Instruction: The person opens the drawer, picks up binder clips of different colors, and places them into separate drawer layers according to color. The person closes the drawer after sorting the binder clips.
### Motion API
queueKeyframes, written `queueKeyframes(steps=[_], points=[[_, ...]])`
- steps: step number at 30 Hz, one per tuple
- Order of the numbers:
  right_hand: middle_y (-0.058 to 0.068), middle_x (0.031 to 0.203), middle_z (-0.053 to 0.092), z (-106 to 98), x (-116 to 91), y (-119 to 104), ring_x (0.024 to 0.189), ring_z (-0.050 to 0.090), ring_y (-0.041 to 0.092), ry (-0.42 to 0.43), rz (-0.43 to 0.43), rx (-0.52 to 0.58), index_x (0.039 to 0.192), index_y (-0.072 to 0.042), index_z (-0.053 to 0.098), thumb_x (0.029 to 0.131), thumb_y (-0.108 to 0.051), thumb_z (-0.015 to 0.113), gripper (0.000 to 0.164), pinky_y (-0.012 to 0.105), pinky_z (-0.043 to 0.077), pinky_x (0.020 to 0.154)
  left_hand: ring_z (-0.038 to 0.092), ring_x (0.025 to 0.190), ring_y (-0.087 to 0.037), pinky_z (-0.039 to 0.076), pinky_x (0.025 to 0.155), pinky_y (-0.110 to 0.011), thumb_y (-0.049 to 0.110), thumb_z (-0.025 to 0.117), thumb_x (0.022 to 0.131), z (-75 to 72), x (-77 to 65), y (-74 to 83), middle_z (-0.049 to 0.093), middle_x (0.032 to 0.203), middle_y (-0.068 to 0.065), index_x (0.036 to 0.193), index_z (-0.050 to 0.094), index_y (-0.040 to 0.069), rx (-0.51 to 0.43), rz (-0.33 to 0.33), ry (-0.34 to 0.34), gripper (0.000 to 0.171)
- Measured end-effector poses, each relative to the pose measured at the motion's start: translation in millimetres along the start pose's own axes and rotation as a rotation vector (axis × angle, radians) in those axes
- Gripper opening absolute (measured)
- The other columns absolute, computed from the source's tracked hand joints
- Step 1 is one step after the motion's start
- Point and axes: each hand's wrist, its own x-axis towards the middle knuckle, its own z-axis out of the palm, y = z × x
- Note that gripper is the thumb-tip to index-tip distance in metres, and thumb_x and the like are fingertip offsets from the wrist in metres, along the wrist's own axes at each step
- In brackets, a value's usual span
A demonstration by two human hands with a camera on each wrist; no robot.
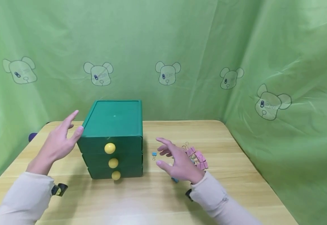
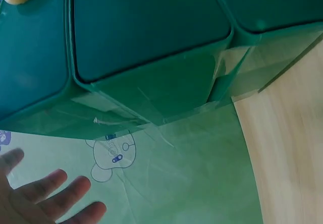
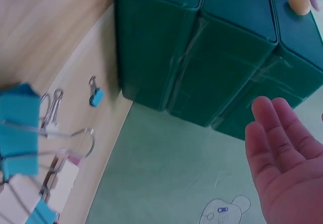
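A green drawer box (image 1: 114, 120) with three stacked drawers and round yellow knobs (image 1: 109, 148) stands on the table, all drawers closed. My left hand (image 1: 57, 145) is beside its left edge, thumb near the top front corner, fingers spread and holding nothing. Right of the box my right hand (image 1: 178, 161) hovers over the table with relaxed fingers, also holding nothing. A small blue binder clip (image 1: 154, 155) lies between that hand and the box. Pink binder clips (image 1: 200, 159) are heaped behind the right hand, which partly hides the pile. White and blue clips (image 3: 20, 128) show up close in the right wrist view.
The wooden table (image 1: 222, 200) has a green curtain (image 1: 191, 37) with bear-head prints behind it and along its sides. A purple object (image 1: 32, 136) shows past the left table edge. One blue clip (image 1: 175, 180) lies just below the right hand.
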Motion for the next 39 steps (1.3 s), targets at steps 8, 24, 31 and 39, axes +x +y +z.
queueKeyframes(steps=[8,24,31,39], points=[[0.009,0.119,0.061,12,11,-11,0.103,0.062,0.025,-0.077,0.014,0.127,0.148,-0.021,0.031,0.091,-0.023,0.065,0.067,0.038,0.049,0.091,0.037,0.126,-0.056,0.027,0.095,-0.074,0.034,0.035,0.106,-2.0,13.9,-5.0,0.029,0.15,-0.03,0.155,0.019,0.014,-0.123,0.03,-0.062,0.056],[0.017,0.122,0.061,40,40,-31,0.104,0.063,0.024,-0.193,-0.088,0.285,0.15,-0.016,0.027,0.093,-0.022,0.062,0.067,0.03,0.05,0.09,0.01,0.141,-0.051,0.012,0.103,-0.074,0.038,0.02,0.107,1.2,41.1,-18.0,0.009,0.158,-0.026,0.155,0.013,0.009,-0.306,-0.033,-0.274,0.057],[0.018,0.123,0.061,51,50,-35,0.103,0.065,0.025,-0.221,-0.101,0.362,0.15,-0.017,0.027,0.093,-0.017,0.063,0.068,0.027,0.051,0.089,0.007,0.142,-0.05,0.009,0.104,-0.073,0.036,0.025,0.107,4.5,44.9,-21.8,0.008,0.158,-0.025,0.155,0.017,0.01,-0.318,-0.012,-0.301,0.055],[0.02,0.126,0.059,59,60,-45,0.102,0.065,0.014,-0.259,-0.118,0.415,0.151,-0.017,0.025,0.094,-0.014,0.062,0.068,0.024,0.05,0.089,0.011,0.14,-0.051,0.012,0.101,-0.075,0.037,0.025,0.107,8.9,45.4,-23.8,0.015,0.155,-0.027,0.15,0.028,0.007,-0.352,-0.022,-0.328,0.053]])
